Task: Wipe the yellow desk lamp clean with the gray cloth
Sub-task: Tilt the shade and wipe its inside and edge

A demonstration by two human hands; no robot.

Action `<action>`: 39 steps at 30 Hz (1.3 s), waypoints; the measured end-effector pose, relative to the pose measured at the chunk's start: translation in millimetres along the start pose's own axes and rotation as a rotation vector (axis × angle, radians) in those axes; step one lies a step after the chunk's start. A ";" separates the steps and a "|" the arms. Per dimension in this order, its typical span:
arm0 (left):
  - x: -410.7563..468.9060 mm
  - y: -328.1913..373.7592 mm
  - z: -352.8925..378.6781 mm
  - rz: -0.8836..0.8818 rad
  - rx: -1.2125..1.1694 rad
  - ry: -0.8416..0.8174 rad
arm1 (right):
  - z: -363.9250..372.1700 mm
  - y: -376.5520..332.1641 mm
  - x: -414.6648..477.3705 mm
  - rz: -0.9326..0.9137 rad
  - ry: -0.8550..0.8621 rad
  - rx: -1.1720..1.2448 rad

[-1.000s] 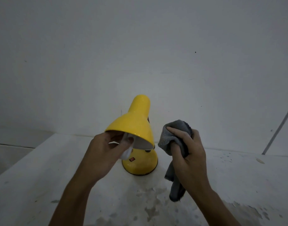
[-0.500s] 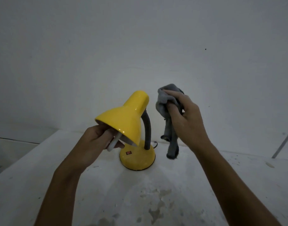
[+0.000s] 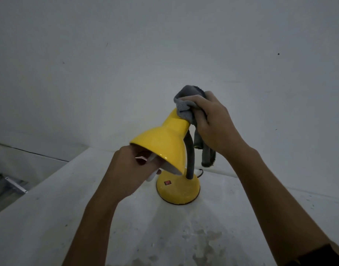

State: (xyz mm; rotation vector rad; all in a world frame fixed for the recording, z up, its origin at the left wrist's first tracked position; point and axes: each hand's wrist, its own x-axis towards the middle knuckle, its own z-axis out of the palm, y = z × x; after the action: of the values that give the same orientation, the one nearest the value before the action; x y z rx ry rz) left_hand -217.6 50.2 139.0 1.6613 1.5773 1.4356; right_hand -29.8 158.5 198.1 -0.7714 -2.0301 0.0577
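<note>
A yellow desk lamp (image 3: pixel 164 141) stands on a white table (image 3: pixel 49 217), with a round yellow base (image 3: pixel 179 191) and a dark flexible neck (image 3: pixel 189 156). My left hand (image 3: pixel 132 169) grips the lower rim of the tilted shade, fingers partly inside it by the white bulb. My right hand (image 3: pixel 211 123) is shut on the gray cloth (image 3: pixel 186 106), which it presses on the narrow top end of the shade. A loose end of the cloth hangs down behind the neck.
A plain white wall rises right behind the lamp. The tabletop in front shows scuffed, stained patches (image 3: pixel 201 239). The table's left edge drops off toward a metal bracket (image 3: pixel 15 186) low on the left. A cord leaves the lamp base at the back.
My right hand has brought the cloth from the air beside the lamp onto the top of the shade. My left hand keeps its hold on the shade's rim, and the shade is tilted further up.
</note>
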 end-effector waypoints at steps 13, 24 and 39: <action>1.6 -3.4 -0.5 0.075 0.093 0.063 | 15.9 9.6 -50.6 -0.126 0.186 0.010; 2.3 -2.8 -0.1 0.075 0.106 0.060 | 13.0 -15.4 -8.0 -0.115 0.132 -0.192; 2.1 -5.4 -0.4 0.096 0.053 0.037 | 17.3 -2.6 -49.1 -0.109 0.255 -0.081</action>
State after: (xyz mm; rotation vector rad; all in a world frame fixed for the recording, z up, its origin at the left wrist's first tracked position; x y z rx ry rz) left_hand -220.8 53.4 135.4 1.7720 1.5881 1.4921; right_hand -26.6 134.2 152.0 -0.6801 -1.8361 -0.1777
